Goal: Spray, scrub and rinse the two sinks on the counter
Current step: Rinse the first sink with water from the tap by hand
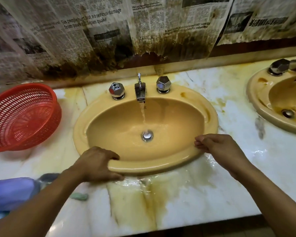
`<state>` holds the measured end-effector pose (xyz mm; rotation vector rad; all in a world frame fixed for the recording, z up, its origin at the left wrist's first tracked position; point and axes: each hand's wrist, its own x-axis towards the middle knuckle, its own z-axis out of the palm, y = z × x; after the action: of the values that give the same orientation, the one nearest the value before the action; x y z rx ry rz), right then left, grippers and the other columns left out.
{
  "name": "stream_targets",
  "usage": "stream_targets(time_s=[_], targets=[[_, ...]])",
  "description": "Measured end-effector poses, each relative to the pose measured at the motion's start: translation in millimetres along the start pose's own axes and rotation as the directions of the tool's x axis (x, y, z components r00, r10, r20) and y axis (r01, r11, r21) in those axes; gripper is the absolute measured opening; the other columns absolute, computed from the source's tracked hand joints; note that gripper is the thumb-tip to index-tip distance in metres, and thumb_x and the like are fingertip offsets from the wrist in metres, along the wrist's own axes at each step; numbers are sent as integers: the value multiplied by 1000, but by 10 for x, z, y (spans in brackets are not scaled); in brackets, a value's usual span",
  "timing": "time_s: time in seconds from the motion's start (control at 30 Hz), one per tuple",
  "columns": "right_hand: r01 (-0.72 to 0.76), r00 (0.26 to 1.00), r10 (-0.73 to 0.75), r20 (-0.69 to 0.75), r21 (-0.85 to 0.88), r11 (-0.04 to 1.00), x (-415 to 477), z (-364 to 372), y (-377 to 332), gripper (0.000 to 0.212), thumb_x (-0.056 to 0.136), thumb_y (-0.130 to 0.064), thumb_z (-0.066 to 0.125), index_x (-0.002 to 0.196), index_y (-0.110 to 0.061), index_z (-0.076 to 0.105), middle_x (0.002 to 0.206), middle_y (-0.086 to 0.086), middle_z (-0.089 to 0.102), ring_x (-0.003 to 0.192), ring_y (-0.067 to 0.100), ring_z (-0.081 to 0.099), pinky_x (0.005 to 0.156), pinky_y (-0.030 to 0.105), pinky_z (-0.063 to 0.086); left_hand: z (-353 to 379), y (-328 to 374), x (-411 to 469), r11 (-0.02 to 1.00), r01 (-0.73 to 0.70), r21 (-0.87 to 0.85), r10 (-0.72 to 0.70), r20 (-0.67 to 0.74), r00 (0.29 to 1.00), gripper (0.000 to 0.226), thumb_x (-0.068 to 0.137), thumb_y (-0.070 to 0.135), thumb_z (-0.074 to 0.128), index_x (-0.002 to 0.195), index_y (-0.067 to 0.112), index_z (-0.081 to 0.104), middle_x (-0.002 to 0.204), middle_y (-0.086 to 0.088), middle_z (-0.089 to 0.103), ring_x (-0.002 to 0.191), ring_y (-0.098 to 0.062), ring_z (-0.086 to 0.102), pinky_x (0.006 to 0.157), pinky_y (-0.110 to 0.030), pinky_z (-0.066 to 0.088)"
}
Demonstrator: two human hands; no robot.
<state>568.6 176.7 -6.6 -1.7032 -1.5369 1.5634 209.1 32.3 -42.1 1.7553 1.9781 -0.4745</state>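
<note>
A yellow oval sink (210, 117) is set in the stained marble counter (229, 177), straight ahead of me. Water runs from its chrome tap (140, 93) down to the drain (147, 135). My left hand (96, 165) grips the sink's front rim, fingers curled over the inside and thumb under the edge. My right hand (217, 147) rests on the rim at the front right with its fingers curled and nothing visible in them. A second yellow sink (256, 93) shows at the far right, partly cut off by the frame.
A red plastic basket (22, 117) stands on the counter at the left. A blurred blue-purple object (12, 192) and a green cloth (79, 196) lie near my left forearm. Water pools on the counter before the sink. Stained newspaper (96, 31) covers the wall.
</note>
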Motion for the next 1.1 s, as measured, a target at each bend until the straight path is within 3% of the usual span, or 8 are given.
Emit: stream_targets(time_s=[0.27, 0.37, 0.5, 0.6, 0.67, 0.9, 1.0, 1.1], targets=[[-34, 895, 212, -393, 413, 910, -168, 417, 443, 21, 99, -7, 56, 109, -11, 74, 98, 14, 74, 83, 25, 71, 82, 43, 60, 20, 989, 315, 988, -111, -107, 113, 7, 994, 95, 69, 103, 35, 125, 32, 63, 126, 6, 69, 114, -24, 64, 91, -40, 48], [-27, 856, 260, -447, 464, 885, -269, 605, 571, 24, 101, -10, 53, 119, -9, 69, 97, 12, 72, 78, 29, 69, 82, 40, 58, -7, 958, 358, 912, -139, -385, 172, 53, 984, 88, 73, 98, 43, 125, 32, 67, 121, 11, 70, 109, -16, 65, 91, -39, 51], [-6, 861, 275, -428, 532, 847, -392, 856, 593, 21, 103, -10, 52, 113, -15, 69, 92, 10, 71, 78, 27, 69, 85, 40, 58, -103, 586, 549, 141, -59, -988, 75, -49, 996, 33, 107, 38, 54, 110, 12, 75, 112, -2, 77, 101, -16, 74, 93, -42, 57], [54, 851, 271, -451, 587, 808, -452, 1001, 614, 22, 104, -5, 51, 114, -11, 70, 97, 15, 70, 80, 21, 69, 84, 32, 61, -252, 397, 999, -467, 69, -882, -101, 130, 986, 25, 109, 20, 49, 108, 3, 68, 119, -17, 72, 100, -28, 73, 86, -39, 60], [89, 853, 287, -437, 662, 744, -490, 1057, 630, 23, 105, -6, 53, 124, -6, 66, 106, 17, 72, 92, 21, 73, 84, 24, 61, -455, 373, 1233, -658, 140, -740, -39, 219, 975, 29, 110, 21, 46, 113, 0, 66, 118, -19, 72, 102, -31, 70, 87, -40, 58], [91, 824, 388, -412, 773, 628, -586, 1181, 584, 31, 104, -7, 52, 134, 0, 60, 110, 15, 75, 105, 22, 74, 95, 30, 59, -963, 588, 1800, -690, 309, -655, 70, 364, 929, 52, 108, 20, 48, 63, 3, 70, 62, -6, 66, 49, -18, 64, 48, -26, 57], [-28, 768, 363, -528, 538, 842, -645, 1434, 471, 41, 104, -15, 52, 144, -8, 55, 110, -2, 72, 107, 15, 68, 98, 29, 51, -919, 625, 1810, -701, 313, -641, 62, 383, 922, 45, 107, 17, 48, 67, 9, 66, 54, -2, 60, 39, -14, 56, 44, -19, 50], [-50, 749, 138, -648, 153, 987, -640, 1983, 316, 68, 100, -21, 61, 159, -7, 30, 152, 8, 43, 137, 20, 42, 113, 27, 33, -923, 832, 1460, -711, 381, -591, 198, 351, 915, 31, 108, 13, 46, 85, 6, 66, 70, -8, 68, 57, -18, 65, 50, -25, 57]])
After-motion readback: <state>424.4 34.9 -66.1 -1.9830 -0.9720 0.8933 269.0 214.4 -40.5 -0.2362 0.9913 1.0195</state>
